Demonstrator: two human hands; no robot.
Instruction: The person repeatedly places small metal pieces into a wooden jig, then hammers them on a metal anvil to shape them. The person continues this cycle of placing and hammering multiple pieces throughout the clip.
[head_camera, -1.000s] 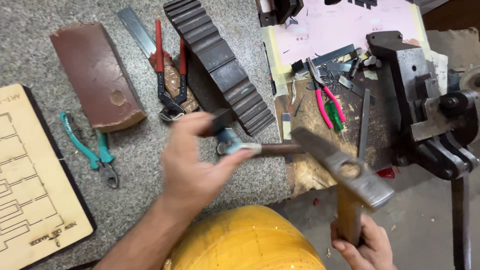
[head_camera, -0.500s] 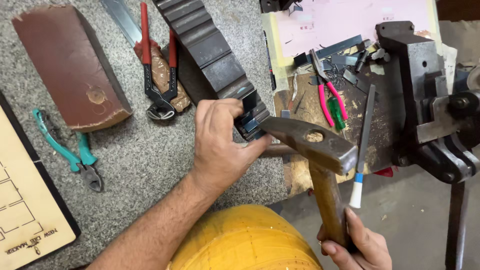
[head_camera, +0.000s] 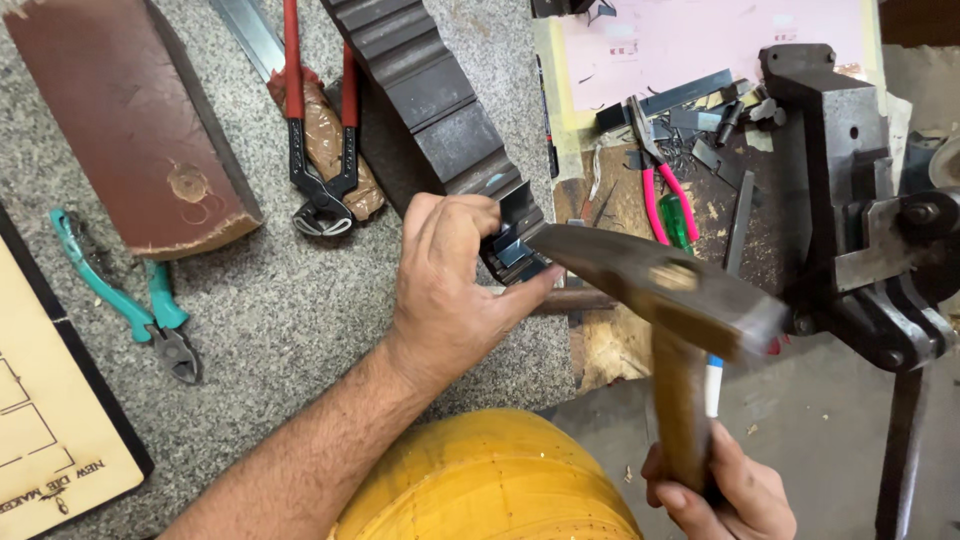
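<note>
My left hand (head_camera: 450, 290) pinches a small bent strip of blue-grey metal (head_camera: 512, 240) against the end of a long dark stepped metal block (head_camera: 425, 85). My right hand (head_camera: 715, 490) grips the wooden handle of a hammer (head_camera: 665, 285) at the lower right. The hammer's steel head hangs just right of the bent strip, its narrow end almost touching it. A thin dark rod (head_camera: 575, 300) lies under the hammer head beside my left thumb.
Red-handled pincers (head_camera: 320, 150), teal pliers (head_camera: 130, 305), a brown sanding block (head_camera: 130, 120) and a plywood board (head_camera: 45, 420) lie on the speckled bench. Pink pliers (head_camera: 665, 180) and metal offcuts sit by a black bench vise (head_camera: 860, 200). A yellow rounded object (head_camera: 490, 480) fills the bottom.
My left hand carried the bent strip up to the stepped block's end. The hammer head swung left and up toward it, and the view shifted closer.
</note>
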